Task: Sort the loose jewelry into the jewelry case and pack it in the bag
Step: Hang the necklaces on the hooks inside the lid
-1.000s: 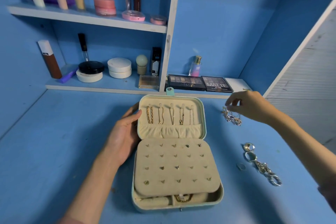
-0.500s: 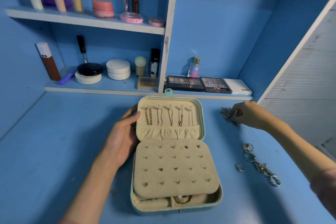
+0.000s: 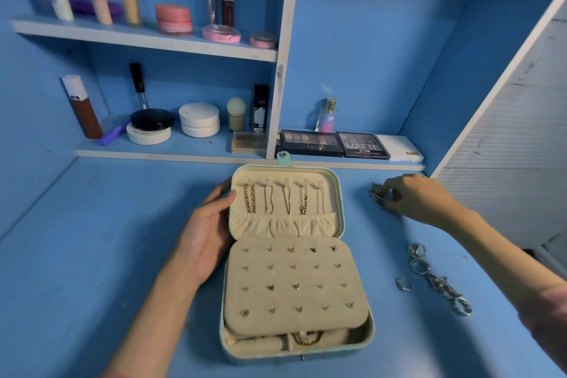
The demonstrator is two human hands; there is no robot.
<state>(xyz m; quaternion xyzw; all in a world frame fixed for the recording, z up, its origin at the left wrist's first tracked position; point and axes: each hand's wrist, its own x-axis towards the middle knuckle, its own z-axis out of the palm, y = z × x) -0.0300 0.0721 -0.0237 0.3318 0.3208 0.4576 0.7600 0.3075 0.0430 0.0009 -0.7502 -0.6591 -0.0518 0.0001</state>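
Note:
The mint jewelry case [image 3: 340, 212] lies open on the blue desk, its lid upright with several gold chains [image 3: 285, 197] hanging inside. A beige earring panel [image 3: 291, 285] with small studs covers the lower half. My left hand [image 3: 208, 233] holds the lid's left edge, thumb on the rim. My right hand [image 3: 414, 196] is down on the desk to the right of the case, fingertips pinching a silver jewelry cluster [image 3: 376, 195]. Several silver rings [image 3: 417, 258] and a silver chain [image 3: 445, 288] lie loose further right and nearer me. No bag is in view.
Shelves behind the case carry cosmetics: eyeshadow palettes [image 3: 334, 144], a perfume bottle [image 3: 326, 115], round compacts [image 3: 199, 120], tubes and lip glosses. A white slatted panel [image 3: 506, 138] borders the desk on the right.
My right hand has lowered from above the desk down onto it, bringing the silver cluster with it. The left hand and the case stay put.

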